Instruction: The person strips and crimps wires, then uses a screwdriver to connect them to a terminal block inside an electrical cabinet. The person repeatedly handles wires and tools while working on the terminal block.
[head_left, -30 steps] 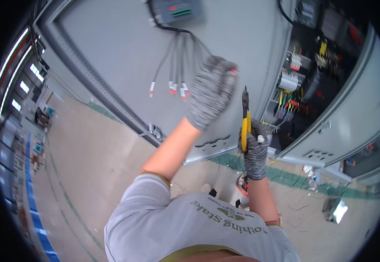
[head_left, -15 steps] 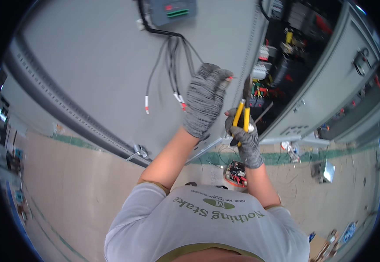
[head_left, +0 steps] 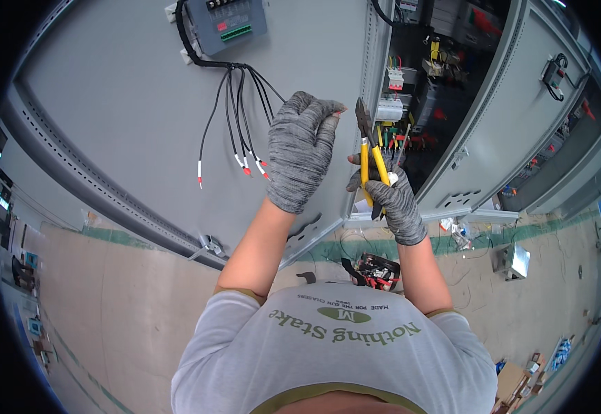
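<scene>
My left hand [head_left: 300,153], in a grey knitted glove, is raised before a grey cabinet door [head_left: 142,124]. Its thumb and fingers pinch the end of a black wire [head_left: 277,94], with a small red tip [head_left: 342,110] showing at the fingertips. More black wires [head_left: 230,114] with white sleeves and red ends hang loose to the left. My right hand [head_left: 397,205], gloved alike, grips pliers [head_left: 379,164] by their yellow handles. Their dark jaws point upward, to the right of the red tip and apart from it. A thin shaft [head_left: 405,140] sticks up beside the right hand; its lower end is hidden.
A grey module [head_left: 245,43] with a green terminal strip sits on the door above the wires. An open cabinet [head_left: 445,90] with breakers and wiring stands at right, its other door [head_left: 500,117] swung out. Below lie a tool bag [head_left: 378,270] and a metal box [head_left: 514,262].
The view has shifted, so the door, module and hanging wires appear farther left and lower. Both hands keep their holds on the wire and the pliers.
</scene>
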Demonstrator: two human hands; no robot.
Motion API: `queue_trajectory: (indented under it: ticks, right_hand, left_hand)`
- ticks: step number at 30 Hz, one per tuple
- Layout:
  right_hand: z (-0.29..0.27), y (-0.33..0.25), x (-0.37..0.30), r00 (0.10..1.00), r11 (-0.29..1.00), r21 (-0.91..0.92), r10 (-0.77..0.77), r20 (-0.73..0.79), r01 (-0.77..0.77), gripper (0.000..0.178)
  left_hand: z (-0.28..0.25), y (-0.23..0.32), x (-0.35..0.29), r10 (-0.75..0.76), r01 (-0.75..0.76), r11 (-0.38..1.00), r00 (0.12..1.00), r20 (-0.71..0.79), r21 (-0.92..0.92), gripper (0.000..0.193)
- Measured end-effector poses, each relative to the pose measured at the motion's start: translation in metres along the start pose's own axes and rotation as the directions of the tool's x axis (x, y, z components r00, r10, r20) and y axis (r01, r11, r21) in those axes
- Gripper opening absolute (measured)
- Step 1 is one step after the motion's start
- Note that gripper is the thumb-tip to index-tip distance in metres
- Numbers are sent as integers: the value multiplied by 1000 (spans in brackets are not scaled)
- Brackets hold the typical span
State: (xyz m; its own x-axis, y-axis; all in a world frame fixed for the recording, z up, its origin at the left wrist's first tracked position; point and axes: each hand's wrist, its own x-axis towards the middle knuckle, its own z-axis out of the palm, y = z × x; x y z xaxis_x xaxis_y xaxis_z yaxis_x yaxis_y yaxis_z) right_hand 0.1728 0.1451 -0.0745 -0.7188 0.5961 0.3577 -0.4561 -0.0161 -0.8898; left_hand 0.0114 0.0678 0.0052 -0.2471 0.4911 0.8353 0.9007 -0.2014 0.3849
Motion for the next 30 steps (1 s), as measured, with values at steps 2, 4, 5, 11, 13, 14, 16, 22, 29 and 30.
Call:
queue_trajectory:
  ticks: [2, 4, 5, 11, 13, 14, 16, 22, 29, 30]
  right_hand:
    - [0, -5, 0, 996, 994, 69, 84, -18, -83, 67]
    - [-12, -8, 2, 979, 976, 115, 169, 114, -182, 72]
    - [-13, -11, 1, 969, 964, 149, 197, 145, -219, 73]
    - [4, -20, -2, 934, 843, 432, 205, 294, -321, 80]
    - [2, -8, 1, 959, 923, 332, 105, 262, -192, 79]
    - [0, -4, 3, 967, 952, 279, 53, 250, -124, 78]
    - [-7, -5, 6, 983, 999, -8, 39, 179, -38, 66]
    - [-10, -2, 5, 990, 847, -513, -138, 42, 140, 55]
    - [-17, -3, 6, 968, 721, -652, -235, 90, 236, 60]
    - [-19, -1, 6, 968, 726, -645, -231, 97, 238, 61]
  left_hand:
    - [1, 2, 1, -20, 20, 1000, 1000, -1, 17, 12]
    - [2, 7, -1, -53, 52, 998, 999, 7, 32, 11]
    - [3, 7, -2, -47, 46, 998, 999, 3, 47, 11]
    - [8, 3, -2, 1, 2, 993, 1000, -23, 114, 11]
    - [7, 5, -1, 5, -1, 990, 999, -32, 138, 11]
    - [5, 7, -1, 2, 2, 990, 1000, -24, 142, 11]
    - [3, 9, 0, -8, 9, 990, 1000, -9, 144, 11]
    - [1, 8, 0, 15, -12, 986, 1000, -18, 166, 10]
    - [0, 8, -1, 47, -44, 978, 999, -12, 205, 11]
    - [0, 7, -1, 58, -54, 976, 998, -12, 212, 12]
